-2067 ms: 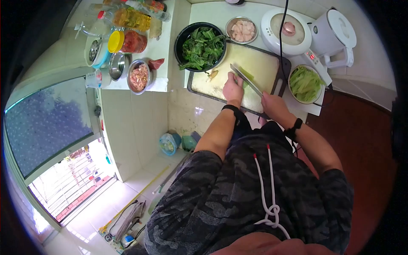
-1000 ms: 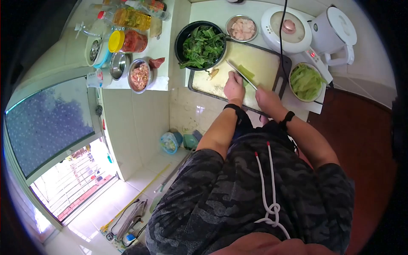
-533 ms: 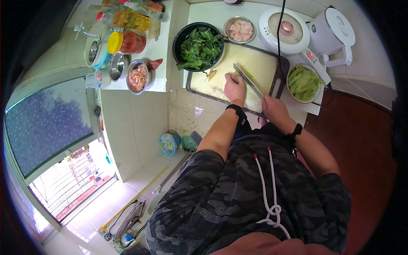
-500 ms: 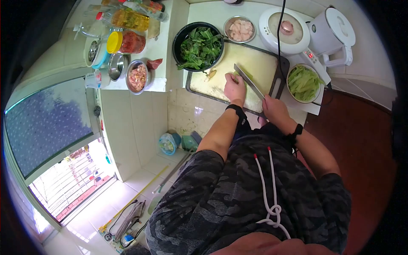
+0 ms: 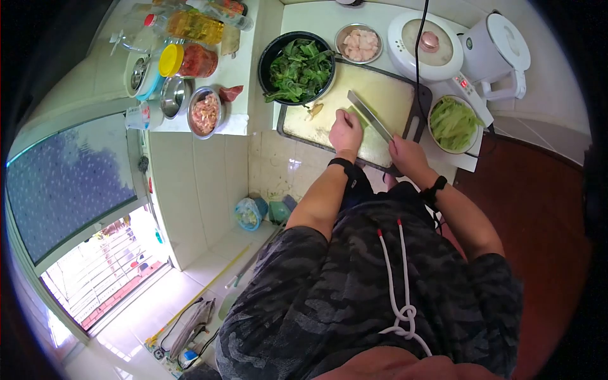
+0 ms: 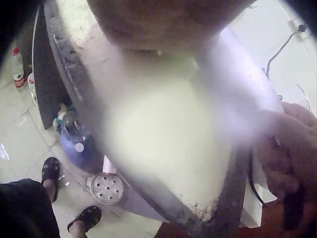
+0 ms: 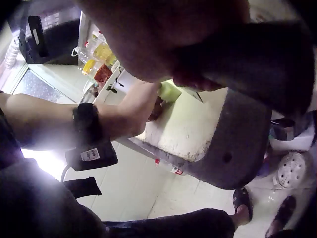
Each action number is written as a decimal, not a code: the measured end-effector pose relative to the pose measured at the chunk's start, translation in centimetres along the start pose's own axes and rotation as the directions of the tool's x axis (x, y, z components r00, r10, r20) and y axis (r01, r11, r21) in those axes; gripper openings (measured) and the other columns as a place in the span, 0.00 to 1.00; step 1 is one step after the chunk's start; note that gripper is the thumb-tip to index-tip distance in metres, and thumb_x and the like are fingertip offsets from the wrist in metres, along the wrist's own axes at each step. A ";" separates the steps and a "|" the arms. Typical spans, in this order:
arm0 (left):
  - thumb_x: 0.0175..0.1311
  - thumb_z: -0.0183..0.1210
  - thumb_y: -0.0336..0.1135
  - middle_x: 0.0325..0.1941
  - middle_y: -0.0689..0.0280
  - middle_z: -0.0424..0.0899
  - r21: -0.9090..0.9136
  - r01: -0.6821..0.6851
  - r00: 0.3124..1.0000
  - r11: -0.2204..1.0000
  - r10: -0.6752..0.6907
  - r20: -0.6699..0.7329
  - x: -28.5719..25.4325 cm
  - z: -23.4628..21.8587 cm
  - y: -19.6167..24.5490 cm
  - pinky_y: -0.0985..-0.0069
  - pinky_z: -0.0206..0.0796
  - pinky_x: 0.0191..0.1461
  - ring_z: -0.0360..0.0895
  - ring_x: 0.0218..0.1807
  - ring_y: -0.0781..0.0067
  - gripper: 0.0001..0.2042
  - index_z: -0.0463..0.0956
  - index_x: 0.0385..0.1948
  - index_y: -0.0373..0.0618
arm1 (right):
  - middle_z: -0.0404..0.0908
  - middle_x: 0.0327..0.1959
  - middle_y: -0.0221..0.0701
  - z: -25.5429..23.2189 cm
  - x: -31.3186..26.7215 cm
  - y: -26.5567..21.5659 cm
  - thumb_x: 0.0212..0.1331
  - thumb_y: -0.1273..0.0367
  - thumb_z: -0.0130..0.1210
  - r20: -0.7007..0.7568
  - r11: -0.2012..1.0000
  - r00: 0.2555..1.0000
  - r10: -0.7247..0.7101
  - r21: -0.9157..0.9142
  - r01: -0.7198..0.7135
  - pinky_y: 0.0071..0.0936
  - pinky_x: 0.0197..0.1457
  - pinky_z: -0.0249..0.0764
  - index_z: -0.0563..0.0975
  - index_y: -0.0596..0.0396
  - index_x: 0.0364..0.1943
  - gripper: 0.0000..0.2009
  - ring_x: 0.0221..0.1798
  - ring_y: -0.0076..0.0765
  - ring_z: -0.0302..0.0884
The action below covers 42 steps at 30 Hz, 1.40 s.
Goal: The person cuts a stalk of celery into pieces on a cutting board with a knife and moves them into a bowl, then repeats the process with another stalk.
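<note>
On the cutting board (image 5: 389, 85), the left hand (image 5: 346, 132) has its fingers curled against a piece of pale green vegetable (image 5: 358, 116). The right hand (image 5: 409, 156) grips a knife (image 5: 370, 116) by its handle, the blade slanting up and left beside the green piece. In the right wrist view the green piece (image 7: 170, 92) lies between the left fingers (image 7: 156, 109) and the blade (image 7: 193, 93). The left wrist view is hazy: the left hand (image 6: 168, 25) is at the top and the right hand (image 6: 282, 153) at the right.
A black bowl of leafy greens (image 5: 297, 71) overlaps the board's upper left, with ginger-like bits (image 5: 313, 111) nearby. A bowl of pale meat (image 5: 359, 44), a white cooker (image 5: 425, 47), a kettle (image 5: 497, 52) and a bowl of cut green vegetable (image 5: 455, 125) stand around it.
The left hand has shifted slightly left from the blade. The knife and right hand have moved a little up and left, the knife still in the right hand's grip.
</note>
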<state>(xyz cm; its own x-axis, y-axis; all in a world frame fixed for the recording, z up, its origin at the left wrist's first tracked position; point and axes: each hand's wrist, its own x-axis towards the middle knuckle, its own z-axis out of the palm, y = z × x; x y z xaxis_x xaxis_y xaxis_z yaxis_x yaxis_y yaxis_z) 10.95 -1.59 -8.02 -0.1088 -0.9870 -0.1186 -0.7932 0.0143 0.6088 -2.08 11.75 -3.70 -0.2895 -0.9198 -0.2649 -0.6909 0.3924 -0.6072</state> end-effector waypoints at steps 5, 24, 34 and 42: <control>0.64 0.53 0.45 0.18 0.54 0.77 0.051 -0.038 0.998 0.998 0.036 0.042 0.1 0.0 0.4 0.54 0.66 0.30 0.77 0.25 0.44 0.13 0.67 0.27 0.47 | 0.78 0.24 0.48 -0.4 -0.8 -1.1 0.67 0.61 0.45 0.027 0.999 0.999 0.045 -0.011 -0.045 0.58 0.33 0.70 0.70 0.55 0.37 0.12 0.29 0.61 0.77; 0.64 0.52 0.44 0.23 0.55 0.80 0.049 -0.068 0.992 0.996 0.062 0.113 0.3 -0.3 0.4 0.54 0.68 0.33 0.79 0.30 0.45 0.12 0.69 0.29 0.47 | 0.77 0.24 0.51 0.0 -0.9 -1.8 0.65 0.67 0.44 0.134 0.997 0.990 0.044 0.063 -0.053 0.59 0.37 0.69 0.68 0.58 0.39 0.08 0.31 0.64 0.77; 0.65 0.52 0.44 0.22 0.55 0.80 0.091 -0.099 0.991 0.991 0.089 0.100 0.3 0.3 -0.3 0.53 0.68 0.32 0.78 0.29 0.45 0.11 0.70 0.28 0.47 | 0.77 0.25 0.53 0.2 -0.5 -1.6 0.65 0.67 0.44 0.102 0.997 0.994 0.032 0.067 -0.039 0.59 0.38 0.69 0.68 0.59 0.37 0.08 0.32 0.64 0.77; 0.64 0.52 0.44 0.23 0.55 0.80 0.076 -0.123 0.988 0.989 0.114 0.108 0.2 0.3 -0.6 0.53 0.68 0.32 0.79 0.29 0.45 0.11 0.70 0.28 0.47 | 0.77 0.26 0.52 1.7 1.2 -1.5 0.66 0.66 0.43 0.102 0.996 0.995 0.004 0.092 -0.013 0.58 0.38 0.69 0.68 0.58 0.38 0.09 0.33 0.63 0.77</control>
<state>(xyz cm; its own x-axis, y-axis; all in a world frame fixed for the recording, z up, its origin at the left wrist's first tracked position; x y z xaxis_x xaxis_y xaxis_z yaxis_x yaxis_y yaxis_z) 11.21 -1.79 -8.60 -0.2630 -0.9556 -0.1326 -0.8173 0.1477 0.5570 -0.25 10.09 -4.39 -0.2229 -0.9128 -0.3422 -0.6234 0.4034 -0.6699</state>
